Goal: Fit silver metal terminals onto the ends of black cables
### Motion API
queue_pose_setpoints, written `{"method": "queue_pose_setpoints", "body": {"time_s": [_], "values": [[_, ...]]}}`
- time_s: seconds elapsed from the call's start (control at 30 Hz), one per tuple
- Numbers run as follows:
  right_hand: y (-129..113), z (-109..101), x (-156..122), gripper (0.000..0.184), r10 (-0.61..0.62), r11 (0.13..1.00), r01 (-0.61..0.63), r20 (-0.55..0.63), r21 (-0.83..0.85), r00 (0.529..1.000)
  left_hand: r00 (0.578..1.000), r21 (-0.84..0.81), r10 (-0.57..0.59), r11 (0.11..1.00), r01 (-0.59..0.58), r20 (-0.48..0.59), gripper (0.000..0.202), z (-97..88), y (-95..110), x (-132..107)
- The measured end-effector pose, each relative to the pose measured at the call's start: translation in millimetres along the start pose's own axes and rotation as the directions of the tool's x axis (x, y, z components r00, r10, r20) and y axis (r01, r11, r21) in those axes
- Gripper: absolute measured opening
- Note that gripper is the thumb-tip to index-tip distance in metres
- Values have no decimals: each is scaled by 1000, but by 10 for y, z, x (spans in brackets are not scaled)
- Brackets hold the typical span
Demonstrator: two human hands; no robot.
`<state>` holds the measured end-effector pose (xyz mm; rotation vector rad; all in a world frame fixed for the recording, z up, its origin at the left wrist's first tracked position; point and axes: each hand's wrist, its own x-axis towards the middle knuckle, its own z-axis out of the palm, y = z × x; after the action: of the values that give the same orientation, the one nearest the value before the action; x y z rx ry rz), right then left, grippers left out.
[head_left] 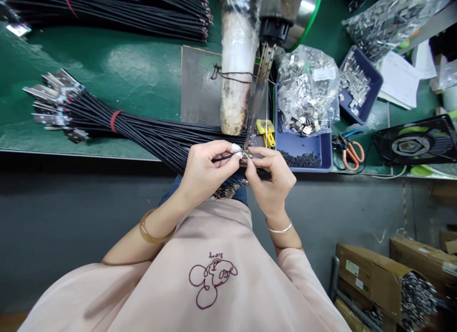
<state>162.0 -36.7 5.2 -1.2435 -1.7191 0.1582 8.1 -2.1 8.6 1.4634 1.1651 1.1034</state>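
Metal clip (247,154) sits between both hands just over the front edge of the green counter (124,75), seen from the head camera. The left hand (207,170) comes in from the left with its wrist bent. Its grip is closed narrow on the end of a black cable (223,157), taped fingertips touching the clip. The right hand (271,177) rises from below, fingers curled, its grip tight on the metal clip. Behind them lies the cable bundle (143,127), and a blue tray (310,144) stands just to the right.
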Motion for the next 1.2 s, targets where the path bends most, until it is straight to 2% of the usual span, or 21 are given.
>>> {"method": "queue_pose_setpoints", "body": {"time_s": [0.13, 0.27, 0.47, 0.77, 0.83, 0.93, 1.0, 1.1, 1.2], "values": [[18, 43, 15, 12, 54, 998, -53, -14, 43, 998, 999, -45, -40, 998, 39, -24, 11, 24, 19, 7], [16, 39, 36, 13, 37, 999, -37, -29, 26, 999, 998, -38, -11, 999, 9, -56, 10, 25, 42, 18], [28, 25, 14, 15, 45, 997, -43, -29, 63, 999, 1000, 9, 25, 1000, -25, -4, 12, 12, 19, 16], [3, 45, -21, 14, 24, 998, -21, -47, 66, 999, 1000, 52, 6, 999, -6, 5, 10, -1, 2, -4], [-6, 40, -33, 11, 88, 991, -84, -35, 101, 996, 1000, 60, 19, 998, -18, -4, 8, -19, 6, -15], [-8, 12, -43, 6, 258, 945, -262, 48, 196, 965, 996, 82, 94, 992, -94, 3, 7, -47, 12, -26], [-6, -10, -39, 6, 299, 926, -310, 81, 217, 951, 989, 100, 148, 984, -149, 8, 9, -57, 14, -27], [-4, -18, -20, 7, 240, 954, -244, 47, 174, 970, 985, 102, 171, 980, -169, -2, 10, -49, 15, -25], [7, 8, 1, 9, 163, 978, -162, 6, 128, 987, 990, 92, 139, 986, -138, -10, 10, -24, 15, -24]]}}
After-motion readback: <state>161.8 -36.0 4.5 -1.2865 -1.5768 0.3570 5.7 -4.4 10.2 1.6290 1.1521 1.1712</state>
